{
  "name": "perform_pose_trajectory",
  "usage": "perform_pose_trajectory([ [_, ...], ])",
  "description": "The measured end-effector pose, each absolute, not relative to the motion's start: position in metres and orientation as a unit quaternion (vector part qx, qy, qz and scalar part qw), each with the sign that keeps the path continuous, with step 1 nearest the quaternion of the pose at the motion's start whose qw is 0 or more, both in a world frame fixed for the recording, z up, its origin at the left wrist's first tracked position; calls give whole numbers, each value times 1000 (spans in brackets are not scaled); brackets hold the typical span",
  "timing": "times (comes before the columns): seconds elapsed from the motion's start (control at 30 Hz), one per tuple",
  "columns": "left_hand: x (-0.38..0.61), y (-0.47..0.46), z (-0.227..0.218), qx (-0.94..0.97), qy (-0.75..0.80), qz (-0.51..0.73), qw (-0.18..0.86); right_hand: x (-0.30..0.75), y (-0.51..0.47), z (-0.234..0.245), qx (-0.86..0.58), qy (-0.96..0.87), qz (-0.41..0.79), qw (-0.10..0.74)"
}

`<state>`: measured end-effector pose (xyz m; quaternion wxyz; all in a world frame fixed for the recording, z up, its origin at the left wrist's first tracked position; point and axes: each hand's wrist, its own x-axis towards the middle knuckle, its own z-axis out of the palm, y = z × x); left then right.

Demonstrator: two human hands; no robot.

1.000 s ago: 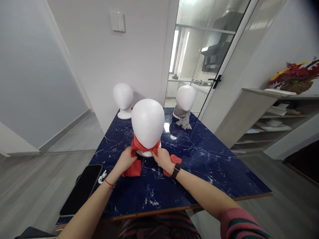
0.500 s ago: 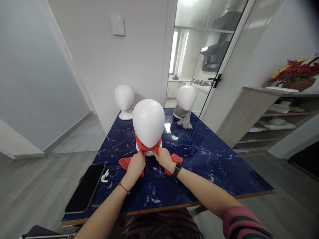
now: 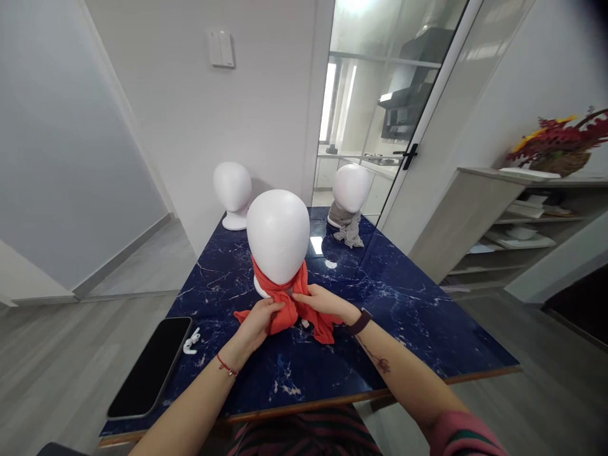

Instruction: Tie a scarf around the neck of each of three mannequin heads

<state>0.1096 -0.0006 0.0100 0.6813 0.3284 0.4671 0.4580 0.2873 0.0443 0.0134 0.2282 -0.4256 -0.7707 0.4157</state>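
Note:
A white mannequin head stands upright at the middle of the table. Round its neck lies an orange-red scarf, crossed at the front, its two ends hanging down onto the tabletop. My left hand is closed on the left part of the scarf, thumb on top, just below the neck. On the other side, my right hand grips the scarf's right part close under the chin, fingers stretched along the cloth. Parts of both hands' fingers are hidden by the fabric.
Behind stand a bare mannequin head and another mannequin head wearing a grey scarf. A black phone and white earbuds lie at the left of the blue marbled table. Shelves stand to the right.
Both hands have shifted from the neck outward along the scarf. The scarf's front now hangs lower and broader over the neck, and its right end lies further forward.

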Motion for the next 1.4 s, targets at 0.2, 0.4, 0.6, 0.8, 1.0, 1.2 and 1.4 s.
perform_pose_trajectory([
  [0.2,110,-10,23,270,443,476,710,286,34,19,-477,-798,276,245],
  [0.4,109,-17,24,209,421,467,749,273,32,9,-469,-671,491,299],
  [0.6,109,-19,24,303,445,457,708,264,31,3,-372,-482,720,334],
  [0.8,112,-21,18,377,459,394,702,260,30,6,-338,-407,774,349],
  [1.0,106,-20,18,422,473,353,688,260,23,9,-284,-487,760,323],
  [1.2,89,-18,30,496,434,230,716,267,27,12,-305,-485,764,297],
  [1.4,81,-12,31,555,471,209,652,281,36,12,-325,-518,749,256],
])
